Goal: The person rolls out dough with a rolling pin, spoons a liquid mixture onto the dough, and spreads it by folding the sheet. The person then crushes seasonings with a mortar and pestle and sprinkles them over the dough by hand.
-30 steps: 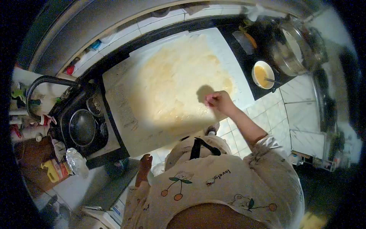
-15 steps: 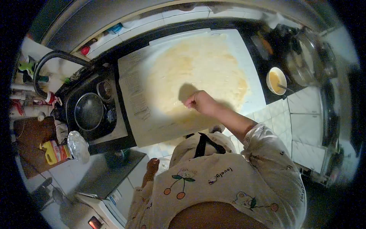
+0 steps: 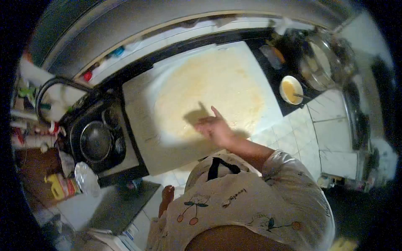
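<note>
A wide, thin sheet of pale dough with oily yellowish patches lies spread over a large white board. My right hand is over the near edge of the sheet, its fingers spread and thumb sticking out, with nothing in it. Its shadow falls on the dough just beyond; whether the fingertips touch the surface I cannot tell. My left hand hangs low at my side, away from the board, small in view, and its fingers cannot be made out.
To the right stands a white bowl of yellow liquid with a spoon in it, near a large clear lidded pot. At left are a black sink holding a pan, a curved black faucet, a yellow jug and a foil-covered item.
My right hand has gone from pinched fingers to spread ones and has come closer to the board's near edge. The camera view has shifted and tilted slightly.
</note>
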